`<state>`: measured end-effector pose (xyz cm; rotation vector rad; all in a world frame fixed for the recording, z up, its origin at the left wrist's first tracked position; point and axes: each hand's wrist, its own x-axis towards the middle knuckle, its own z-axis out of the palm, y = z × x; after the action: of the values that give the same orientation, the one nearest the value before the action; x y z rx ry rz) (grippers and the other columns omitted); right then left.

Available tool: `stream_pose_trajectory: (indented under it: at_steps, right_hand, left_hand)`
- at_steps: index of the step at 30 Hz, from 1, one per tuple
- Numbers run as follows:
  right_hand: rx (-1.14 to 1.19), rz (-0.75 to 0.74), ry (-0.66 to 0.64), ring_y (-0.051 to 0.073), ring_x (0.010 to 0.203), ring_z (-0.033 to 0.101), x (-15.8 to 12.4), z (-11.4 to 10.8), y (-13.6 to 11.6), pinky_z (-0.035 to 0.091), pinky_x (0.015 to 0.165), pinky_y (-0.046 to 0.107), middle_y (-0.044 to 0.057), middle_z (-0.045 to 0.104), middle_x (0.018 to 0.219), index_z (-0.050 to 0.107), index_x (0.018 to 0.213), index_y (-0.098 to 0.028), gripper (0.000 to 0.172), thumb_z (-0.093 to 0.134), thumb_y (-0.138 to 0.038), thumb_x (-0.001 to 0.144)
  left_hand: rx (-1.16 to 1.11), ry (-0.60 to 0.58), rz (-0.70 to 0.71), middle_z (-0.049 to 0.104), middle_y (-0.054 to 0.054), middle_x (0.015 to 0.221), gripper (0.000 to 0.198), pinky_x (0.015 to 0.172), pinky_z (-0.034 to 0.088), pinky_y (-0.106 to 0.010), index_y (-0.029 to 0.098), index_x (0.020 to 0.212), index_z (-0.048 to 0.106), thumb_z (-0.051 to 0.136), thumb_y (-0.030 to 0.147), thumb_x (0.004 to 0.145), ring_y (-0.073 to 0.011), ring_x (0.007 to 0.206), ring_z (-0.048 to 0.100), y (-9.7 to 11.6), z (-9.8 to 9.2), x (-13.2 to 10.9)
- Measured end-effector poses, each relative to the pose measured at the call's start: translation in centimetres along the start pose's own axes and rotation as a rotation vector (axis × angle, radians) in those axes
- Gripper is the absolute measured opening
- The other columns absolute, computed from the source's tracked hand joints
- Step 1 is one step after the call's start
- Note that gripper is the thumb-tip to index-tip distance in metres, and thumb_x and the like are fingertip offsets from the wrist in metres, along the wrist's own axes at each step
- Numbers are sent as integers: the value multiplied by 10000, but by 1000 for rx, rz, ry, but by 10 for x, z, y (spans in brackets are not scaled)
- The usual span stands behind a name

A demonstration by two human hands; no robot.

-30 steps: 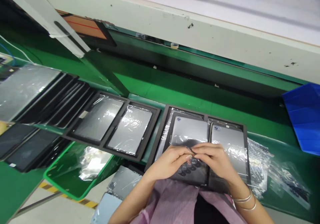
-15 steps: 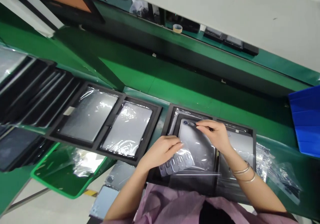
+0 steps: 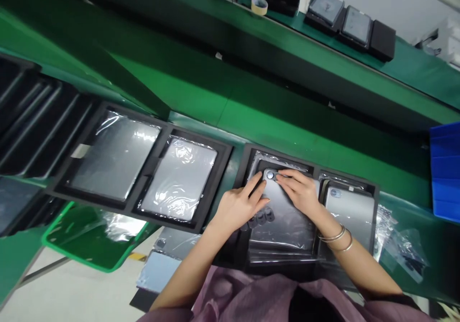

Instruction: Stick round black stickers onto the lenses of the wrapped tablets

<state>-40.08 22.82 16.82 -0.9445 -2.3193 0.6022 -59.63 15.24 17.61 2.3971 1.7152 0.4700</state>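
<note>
A grey tablet point(image 3: 287, 221) lies askew over a black foam tray point(image 3: 240, 173), its camera bump point(image 3: 270, 174) at the upper left corner. My right hand point(image 3: 300, 190) pinches at the bump, on a small lens cover that its fingertips mostly hide. My left hand point(image 3: 242, 204) has two fingers stretched to the bump's left side. Under its thumb and palm sits a clear sheet with several dark oval lens covers point(image 3: 261, 217); the grip on this sheet is partly hidden. Another grey tablet point(image 3: 350, 212) rests in the tray's right compartment, under my right forearm.
To the left, a second foam tray point(image 3: 134, 207) holds two film-wrapped tablets. Beyond it stand stacked black trays point(image 3: 39, 120). A green bin point(image 3: 89, 250) is below the table edge. Clear plastic bags point(image 3: 406, 250) lie right, near a blue bin point(image 3: 445, 168). A tape roll point(image 3: 259, 5) sits on the shelf.
My left hand and the sheet have moved up toward the camera bump, two fingers now touching beside it. My right fingertips have come down onto the bump. The whole view has shifted.
</note>
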Motion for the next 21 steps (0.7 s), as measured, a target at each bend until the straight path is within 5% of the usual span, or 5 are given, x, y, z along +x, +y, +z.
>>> stream_pose_trajectory:
  at_steps: [21]
  right_hand:
    - [-179, -82, -48, 158, 787, 674, 4, -2, -5, 571, 665, 256, 94, 707, 920, 712, 888, -167, 231, 482, -159, 906]
  left_hand:
    - [-72, -16, 0, 591, -147, 1271, 381, 552, 550, -286, 133, 1222, 564, 403, 328, 936, -164, 628, 678, 0, 6, 4]
